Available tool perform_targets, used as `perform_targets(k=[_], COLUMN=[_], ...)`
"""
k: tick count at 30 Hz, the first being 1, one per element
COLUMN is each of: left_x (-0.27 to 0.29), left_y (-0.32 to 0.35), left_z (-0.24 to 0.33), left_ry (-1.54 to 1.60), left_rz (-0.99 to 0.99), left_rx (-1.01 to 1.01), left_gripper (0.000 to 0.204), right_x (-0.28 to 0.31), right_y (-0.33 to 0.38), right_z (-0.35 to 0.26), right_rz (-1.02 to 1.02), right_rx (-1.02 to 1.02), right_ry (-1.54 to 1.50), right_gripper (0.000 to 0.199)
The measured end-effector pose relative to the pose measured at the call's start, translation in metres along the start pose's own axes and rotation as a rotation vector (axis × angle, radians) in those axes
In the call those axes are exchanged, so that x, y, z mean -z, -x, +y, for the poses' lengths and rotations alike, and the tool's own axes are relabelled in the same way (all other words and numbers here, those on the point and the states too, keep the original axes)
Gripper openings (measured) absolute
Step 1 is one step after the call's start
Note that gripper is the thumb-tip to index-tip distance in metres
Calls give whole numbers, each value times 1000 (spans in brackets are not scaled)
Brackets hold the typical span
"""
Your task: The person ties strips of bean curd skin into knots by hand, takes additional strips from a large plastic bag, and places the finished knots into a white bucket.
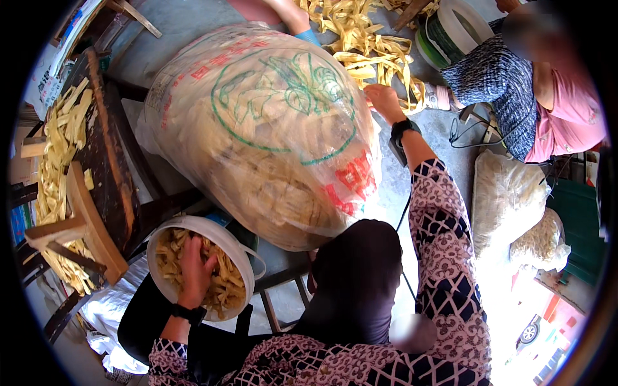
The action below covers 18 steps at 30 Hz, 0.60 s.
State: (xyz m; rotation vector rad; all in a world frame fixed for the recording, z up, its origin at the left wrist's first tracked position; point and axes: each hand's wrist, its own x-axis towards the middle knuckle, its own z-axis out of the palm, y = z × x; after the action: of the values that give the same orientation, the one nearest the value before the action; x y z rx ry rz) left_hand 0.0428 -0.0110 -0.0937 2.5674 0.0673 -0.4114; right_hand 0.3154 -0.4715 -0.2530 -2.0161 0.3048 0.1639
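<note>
— Grey floor (450,154) all round, with bright daylight at the lower right. What to note nearest?

— First, patterned sleeves (444,225), pink on dark. Then, at the lower left, a round white bucket (239,254), well filled with yellow strips (225,283).

— And the left hand (195,273)?

— Down inside the bucket, among the strips, with a dark band (188,314) round the wrist. Thumb in sight, fingertips partly buried. State of the grip: cannot tell whether clamped on any strip or merely resting there.

— Farther on?

— Across the middle, a huge see-through plastic bag (283,128), bulging, printed in green and red, packed with yellowish-brown contents. Off to the left, a dark, worn wooden worktop (106,161), spread with pale strips (61,148), and near them a light wooden frame (96,219).

— Right hand (386,103)?

— Stretched forward to the bag's right edge, dark watch (404,127) at the wrist, fingers bent. Grip again unclear: cannot tell whether closed on plastic, on a strip or on nothing.

— Beyond that?

— Loose yellow strips (360,38), tangled on the floor; at the top edge, another person's forearm (293,16). To the right, a green-and-white tub (458,26), a co-worker (502,83) in dark knit and pink, a plump pale sack (505,199), and, out in the glare, a wheel (530,332).
</note>
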Motion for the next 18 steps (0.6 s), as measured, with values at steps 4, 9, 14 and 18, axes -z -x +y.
perform_targets(k=[4,9,14,18], left_x=[0,3,-2,-2], left_y=[-4,-5,-4,-6], left_z=[2,9,-2,4], left_ry=[-7,14,106,116], left_rz=[-2,-26,-50,-53], left_rx=[-12,43,81,113], left_gripper=[45,49,49,52], right_x=[-19,-30,-42,-36], right_y=[-53,-95,-127,-116], right_z=[16,13,32,33], right_rz=[-1,-140,-449,-642], right_rx=[299,269,13,15], right_ry=[416,439,37,-133], right_gripper=[26,29,39,41])
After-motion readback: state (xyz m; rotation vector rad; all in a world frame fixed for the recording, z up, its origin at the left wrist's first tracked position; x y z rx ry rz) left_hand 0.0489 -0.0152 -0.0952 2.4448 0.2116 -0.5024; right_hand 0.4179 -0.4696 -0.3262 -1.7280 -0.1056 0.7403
